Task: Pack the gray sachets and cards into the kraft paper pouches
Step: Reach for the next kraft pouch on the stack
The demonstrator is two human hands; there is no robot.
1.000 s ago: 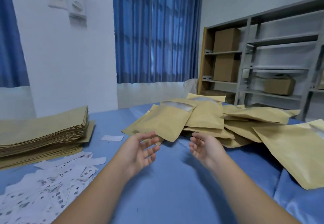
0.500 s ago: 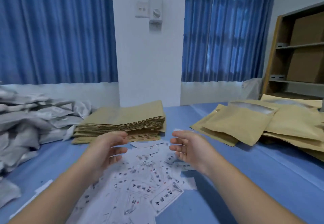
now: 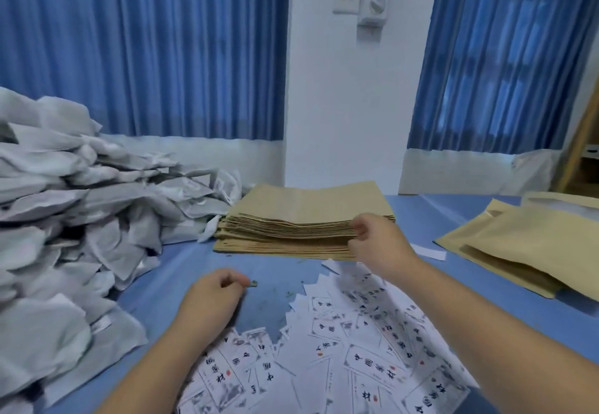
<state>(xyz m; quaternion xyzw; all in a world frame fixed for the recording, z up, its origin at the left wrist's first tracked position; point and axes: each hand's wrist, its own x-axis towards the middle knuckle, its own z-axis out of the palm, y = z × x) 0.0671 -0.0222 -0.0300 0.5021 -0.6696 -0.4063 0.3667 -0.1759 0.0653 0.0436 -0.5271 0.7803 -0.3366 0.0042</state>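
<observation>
Starting left: gray sachets (image 3: 64, 212) are heaped on the blue table (image 3: 181, 261). Low over it the left hand (image 3: 212, 297) is held, fingers curled; a green scrap (image 3: 253, 282) sits at the fingertips, and whether it is pinched cannot be told. Printed cards (image 3: 363, 358) are scattered nearest the camera. The kraft pouch stack (image 3: 301, 216) is pinched at its near-right corner by the right hand (image 3: 379, 245). Far right, bulging pouches (image 3: 525, 245) are piled.
</observation>
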